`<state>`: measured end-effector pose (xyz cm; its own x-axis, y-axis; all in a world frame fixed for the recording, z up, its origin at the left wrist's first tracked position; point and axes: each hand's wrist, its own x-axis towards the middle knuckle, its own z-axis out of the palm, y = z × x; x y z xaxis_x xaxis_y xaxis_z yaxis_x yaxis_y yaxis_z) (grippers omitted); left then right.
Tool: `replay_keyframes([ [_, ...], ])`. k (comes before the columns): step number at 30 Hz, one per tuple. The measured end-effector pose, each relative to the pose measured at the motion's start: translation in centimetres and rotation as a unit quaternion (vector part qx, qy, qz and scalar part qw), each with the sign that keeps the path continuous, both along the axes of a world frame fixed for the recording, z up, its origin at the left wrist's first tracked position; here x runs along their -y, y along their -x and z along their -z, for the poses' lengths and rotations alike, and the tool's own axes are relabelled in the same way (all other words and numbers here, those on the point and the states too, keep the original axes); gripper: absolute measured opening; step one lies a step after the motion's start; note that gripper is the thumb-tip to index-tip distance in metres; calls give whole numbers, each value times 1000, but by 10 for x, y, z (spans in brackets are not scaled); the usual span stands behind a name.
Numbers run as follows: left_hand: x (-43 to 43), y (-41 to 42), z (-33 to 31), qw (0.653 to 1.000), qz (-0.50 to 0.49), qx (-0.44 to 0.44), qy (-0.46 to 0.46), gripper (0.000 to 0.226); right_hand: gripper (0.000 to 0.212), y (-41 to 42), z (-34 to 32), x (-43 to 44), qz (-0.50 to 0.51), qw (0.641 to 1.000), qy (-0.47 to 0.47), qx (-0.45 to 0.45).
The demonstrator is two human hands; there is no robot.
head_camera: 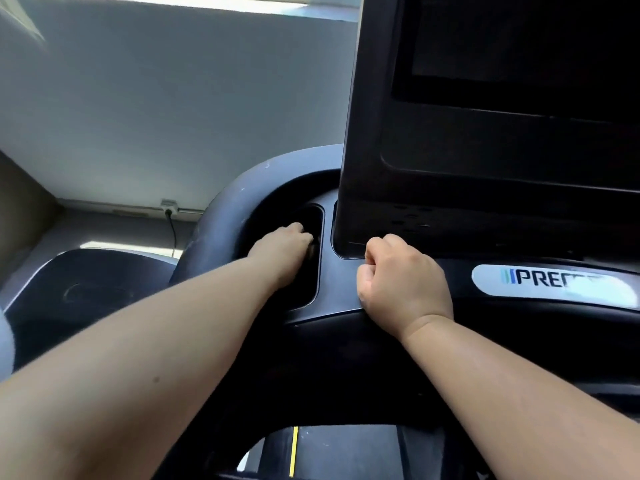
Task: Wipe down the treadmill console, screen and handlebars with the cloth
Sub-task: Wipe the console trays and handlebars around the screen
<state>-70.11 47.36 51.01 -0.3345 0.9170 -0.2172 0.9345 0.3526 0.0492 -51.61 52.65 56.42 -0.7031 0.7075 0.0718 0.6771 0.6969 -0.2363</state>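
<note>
The left hand (pixel 287 251) reaches, fingers curled, into the recessed pocket (pixel 306 258) of the console (pixel 346 327), probably wiping there with a cloth I cannot see, while the right hand (pixel 403 275), a closed and seemingly empty fist, rests below the screen (pixel 519 39) for support.

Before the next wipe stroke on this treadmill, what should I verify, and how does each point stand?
1. Cloth in a hand: cannot tell; no cloth shows clearly.
2. Left hand placed: ok, reaching into the console pocket.
3. Left grip on anything: cannot tell, fingers hidden.
4. Right hand steady: ok, fisted, resting on the console below the screen.
5. Screen dark: ok.
6. Handlebar free: ok, no hand on it.
</note>
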Motion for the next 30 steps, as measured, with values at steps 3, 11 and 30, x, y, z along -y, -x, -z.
replay_keyframes([
  [3, 6, -6, 10, 991, 72, -90, 69, 25, 7, 0, 1, 0, -3, 1000, 0, -7],
  [11, 10, -9, -13, 963, 79, -22, 257, 32, 7, -2, 0, 0, -4, 1000, -1, -16],
  [30, 24, -25, 2, 924, -169, 334, 82, 22, 8, 0, 4, -2, -5, 1000, -9, -6],
])
